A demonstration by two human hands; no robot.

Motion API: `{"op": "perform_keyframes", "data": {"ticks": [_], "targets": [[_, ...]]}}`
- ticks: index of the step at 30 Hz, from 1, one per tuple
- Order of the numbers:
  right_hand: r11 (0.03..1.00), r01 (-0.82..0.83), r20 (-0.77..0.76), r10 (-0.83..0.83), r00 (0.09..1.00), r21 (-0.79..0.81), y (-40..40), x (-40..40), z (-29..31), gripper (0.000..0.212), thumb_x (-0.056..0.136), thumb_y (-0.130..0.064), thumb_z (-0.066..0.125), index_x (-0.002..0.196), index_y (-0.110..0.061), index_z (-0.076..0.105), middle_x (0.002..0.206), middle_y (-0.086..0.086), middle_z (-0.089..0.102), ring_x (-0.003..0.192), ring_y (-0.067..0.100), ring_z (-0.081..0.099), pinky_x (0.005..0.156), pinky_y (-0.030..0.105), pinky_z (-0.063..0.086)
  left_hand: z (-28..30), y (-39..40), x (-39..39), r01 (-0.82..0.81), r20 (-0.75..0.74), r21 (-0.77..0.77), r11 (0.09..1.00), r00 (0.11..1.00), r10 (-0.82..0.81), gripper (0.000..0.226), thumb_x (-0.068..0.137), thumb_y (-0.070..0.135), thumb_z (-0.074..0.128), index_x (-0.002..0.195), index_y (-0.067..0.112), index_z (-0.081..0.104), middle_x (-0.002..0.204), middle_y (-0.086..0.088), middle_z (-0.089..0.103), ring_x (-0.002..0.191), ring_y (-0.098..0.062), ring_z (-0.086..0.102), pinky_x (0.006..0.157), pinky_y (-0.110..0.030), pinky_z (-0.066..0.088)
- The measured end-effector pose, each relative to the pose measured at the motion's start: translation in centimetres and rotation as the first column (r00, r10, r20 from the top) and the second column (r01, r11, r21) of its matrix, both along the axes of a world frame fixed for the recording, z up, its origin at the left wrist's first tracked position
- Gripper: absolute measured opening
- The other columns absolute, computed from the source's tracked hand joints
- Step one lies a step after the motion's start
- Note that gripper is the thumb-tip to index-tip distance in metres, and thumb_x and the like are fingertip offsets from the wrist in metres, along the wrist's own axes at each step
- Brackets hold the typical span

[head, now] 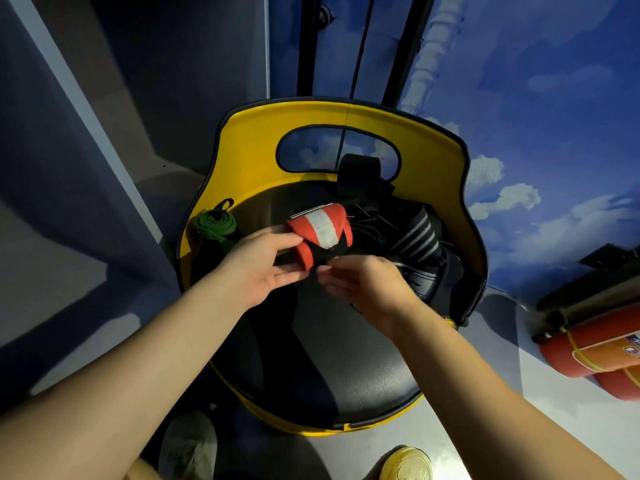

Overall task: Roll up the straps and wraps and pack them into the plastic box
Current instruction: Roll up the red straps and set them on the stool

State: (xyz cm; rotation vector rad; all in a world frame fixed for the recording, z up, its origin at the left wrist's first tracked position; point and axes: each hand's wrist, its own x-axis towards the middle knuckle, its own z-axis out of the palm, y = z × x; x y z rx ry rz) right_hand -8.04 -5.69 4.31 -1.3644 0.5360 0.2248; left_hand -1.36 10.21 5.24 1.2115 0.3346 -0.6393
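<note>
The red wrap point(320, 235) looks soft and light, a cloth band that bends easily, so I think it can spring open if nobody presses it. The best place to hold it is on the two ends of the roll, with fingers also on the loose black tail under it, so the layers stay tight. It is red-orange with a white fastening strip across the top and black cloth below, already rolled into a short thick roll. It is held above the black seat of the yellow chair point(242, 143). The left hand point(266, 268) grips its left end, thumb on top. The right hand point(363, 282) pinches the black edge below. A green roll point(215, 226) lies at the seat's left side, and dark straps point(408, 233) lie behind. No plastic box is visible
</note>
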Motion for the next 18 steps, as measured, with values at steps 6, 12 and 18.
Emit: {"op": "perform_keyframes", "data": {"ticks": [6, 12, 18], "targets": [[0.95, -0.032, -0.097, 0.065, 0.993, 0.31, -1.8, 0.4, 1.0, 0.087, 0.072, -0.073, 0.053, 0.127, -0.006, 0.062, 0.123, 0.014, 0.064, 0.115, 0.026, 0.061, 0.106, 0.039, 0.043, 0.4, 0.0, -0.3, 0.119, 0.268, 0.128, 0.985, 0.952, -0.15, 0.037, 0.091, -0.002, 0.065, 0.123, 0.018, 0.067, 0.116, -0.009, 0.072, 0.097, -0.029, 0.072, 0.079, -0.044, 0.061], [0.969, -0.004, 0.018, -0.001, 1.0, 0.246, -1.9, 0.7, -0.1, 0.059, 0.081, -0.057, 0.066, 0.127, -0.021, 0.066, 0.112, 0.006, 0.069, 0.1, 0.02, 0.061, 0.086, 0.032, 0.048, 0.8, 0.0, -1.1, 0.233, 0.419, 0.237, 0.943, 0.851, -0.315, 0.047, 0.085, -0.003, 0.074, 0.123, 0.024, 0.066, 0.118, 0.004, 0.067, 0.103, -0.017, 0.072, 0.079, -0.038, 0.063], [0.953, 0.051, 0.174, -0.107, 0.979, 0.3, -1.5, 1.0, -0.6, 0.072, 0.075, -0.039, 0.074, 0.135, -0.002, 0.057, 0.131, 0.026, 0.061, 0.113, 0.035, 0.062, 0.105, 0.05, 0.046, 1.1, 1.2, -0.8, 0.336, 0.419, 0.222, 0.916, 0.815, -0.4, 0.058, 0.092, -0.002, 0.066, 0.135, 0.034, 0.053, 0.138, 0.009, 0.059, 0.113, -0.02, 0.068, 0.098, -0.051, 0.055]]}}
